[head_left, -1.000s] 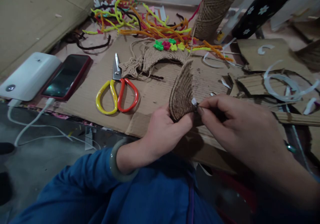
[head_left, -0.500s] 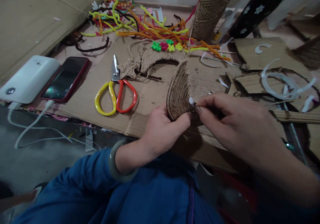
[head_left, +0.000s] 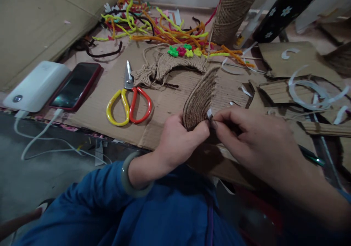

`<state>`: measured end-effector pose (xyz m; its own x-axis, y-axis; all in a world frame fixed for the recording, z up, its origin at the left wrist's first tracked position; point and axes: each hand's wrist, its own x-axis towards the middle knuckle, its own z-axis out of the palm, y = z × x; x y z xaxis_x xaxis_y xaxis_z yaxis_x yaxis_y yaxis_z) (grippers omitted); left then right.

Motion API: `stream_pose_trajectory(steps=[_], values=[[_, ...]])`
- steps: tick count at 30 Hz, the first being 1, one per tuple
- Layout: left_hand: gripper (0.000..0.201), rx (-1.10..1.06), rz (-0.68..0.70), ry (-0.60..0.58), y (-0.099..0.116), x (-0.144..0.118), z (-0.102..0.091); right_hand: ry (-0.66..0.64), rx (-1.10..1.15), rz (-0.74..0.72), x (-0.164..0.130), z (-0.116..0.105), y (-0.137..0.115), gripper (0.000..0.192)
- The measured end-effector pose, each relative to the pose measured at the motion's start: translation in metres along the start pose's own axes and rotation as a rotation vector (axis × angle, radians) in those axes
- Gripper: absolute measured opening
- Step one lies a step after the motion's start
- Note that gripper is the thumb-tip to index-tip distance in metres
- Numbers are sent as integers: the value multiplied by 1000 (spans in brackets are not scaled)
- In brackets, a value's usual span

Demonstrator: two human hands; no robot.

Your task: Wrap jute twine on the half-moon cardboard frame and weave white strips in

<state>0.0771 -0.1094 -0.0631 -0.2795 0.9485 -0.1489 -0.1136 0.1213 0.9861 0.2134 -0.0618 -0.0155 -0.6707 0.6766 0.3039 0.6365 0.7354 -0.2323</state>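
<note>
Head view: left hand (head_left: pixel 178 143) grips the lower end of a curved twine-covered piece (head_left: pixel 199 99), fingers closed round it — right hand (head_left: pixel 252 140) pinches a small white tab (head_left: pixel 210 113) at its edge. Piece stands just right of the scissors (head_left: pixel 128 101), over the cardboard sheet (head_left: pixel 93 103).

Lying on the cardboard sheet (head_left: pixel 170 103): scissors (head_left: pixel 128 101) left of the twine-wrapped piece (head_left: pixel 199 99), phone (head_left: pixel 75 86) and power bank (head_left: pixel 37 86) farther left, pipe cleaners (head_left: pixel 153 24) sprawling behind.
</note>
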Motion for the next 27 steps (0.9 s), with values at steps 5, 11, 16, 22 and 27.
stream_pose_trajectory(steps=[5, 11, 16, 22, 27], values=[[7, 24, 19, 6, 2, 0, 0, -23, 26, 38, 0, -1, -1, 17], [9, 17, 6, 22, 2, -1, 0, -35, 117, 41, 1, -5, 1, 13], [8, -16, 20, 5, 1, -1, -1, -33, 113, 50, 3, -8, 0, 12], [7, -14, 16, 0, -1, -1, -2, 1, 106, 58, 3, -9, 2, 13], [10, -19, 29, -13, -2, 0, -3, 38, 107, 72, 2, -12, 7, 12]])
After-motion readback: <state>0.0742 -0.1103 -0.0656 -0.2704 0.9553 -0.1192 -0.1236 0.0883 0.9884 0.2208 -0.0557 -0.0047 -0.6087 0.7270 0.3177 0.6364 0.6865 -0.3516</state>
